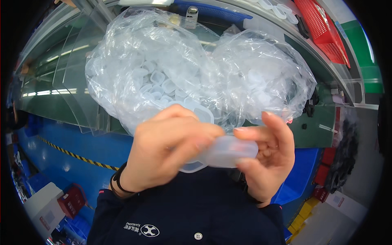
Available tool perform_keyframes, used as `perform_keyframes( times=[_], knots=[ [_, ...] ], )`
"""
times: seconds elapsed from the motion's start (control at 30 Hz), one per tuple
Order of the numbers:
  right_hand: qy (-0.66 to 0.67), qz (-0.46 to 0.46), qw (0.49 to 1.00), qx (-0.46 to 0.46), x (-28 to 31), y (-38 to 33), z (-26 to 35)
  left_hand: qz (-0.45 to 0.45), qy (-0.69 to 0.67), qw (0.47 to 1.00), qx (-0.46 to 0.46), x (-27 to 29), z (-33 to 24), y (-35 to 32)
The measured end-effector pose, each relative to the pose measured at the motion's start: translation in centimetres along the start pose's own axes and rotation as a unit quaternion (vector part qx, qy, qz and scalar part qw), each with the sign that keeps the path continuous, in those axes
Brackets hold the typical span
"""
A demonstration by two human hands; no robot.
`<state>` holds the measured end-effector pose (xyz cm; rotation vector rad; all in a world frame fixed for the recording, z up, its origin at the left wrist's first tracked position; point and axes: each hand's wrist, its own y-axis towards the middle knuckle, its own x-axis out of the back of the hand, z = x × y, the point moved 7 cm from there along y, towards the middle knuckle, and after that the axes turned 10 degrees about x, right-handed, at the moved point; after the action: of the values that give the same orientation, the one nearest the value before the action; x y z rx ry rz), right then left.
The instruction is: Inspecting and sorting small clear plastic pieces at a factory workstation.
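Note:
In front of my chest, my right hand (pixel 271 157) grips a small translucent plastic container (pixel 230 152) between thumb and fingers. Its outline is smeared by motion. My left hand (pixel 167 147) is closed at the container's left end, with blurred fingertips against it. A translucent plastic piece with a rounded rim (pixel 194 166) shows below my left hand, partly covered by the fingers. Just beyond my hands lies a clear plastic bag (pixel 118 61) holding many small translucent rounded pieces (pixel 157 77). A second clear bag (pixel 300 69) with similar whitish pieces sits to its right.
Both bags rest on a green tabletop (pixel 306 136). At the back are a small bottle (pixel 191 17) and a blue tray (pixel 228 14). A red basket (pixel 324 34) stands at the far right. Blue bins (pixel 300 175) flank my right side. Clear panels (pixel 77 73) rise at left.

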<state>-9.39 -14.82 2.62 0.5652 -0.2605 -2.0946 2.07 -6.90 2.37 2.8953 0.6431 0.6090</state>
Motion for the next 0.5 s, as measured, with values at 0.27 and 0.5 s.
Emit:
perform_keyframes(
  times=[0.27, 0.5],
  knots=[
    [-0.333, -0.200, 0.918, -0.082, 12.0, 0.6, -4.5, -0.012, -0.324, 0.925, 0.200, 0.0, 6.6, -1.1],
    [-0.469, -0.132, 0.873, -0.012, 9.6, 2.3, -4.3, -0.016, -0.458, 0.886, 0.070, 1.2, 3.9, -0.9]
  ],
)
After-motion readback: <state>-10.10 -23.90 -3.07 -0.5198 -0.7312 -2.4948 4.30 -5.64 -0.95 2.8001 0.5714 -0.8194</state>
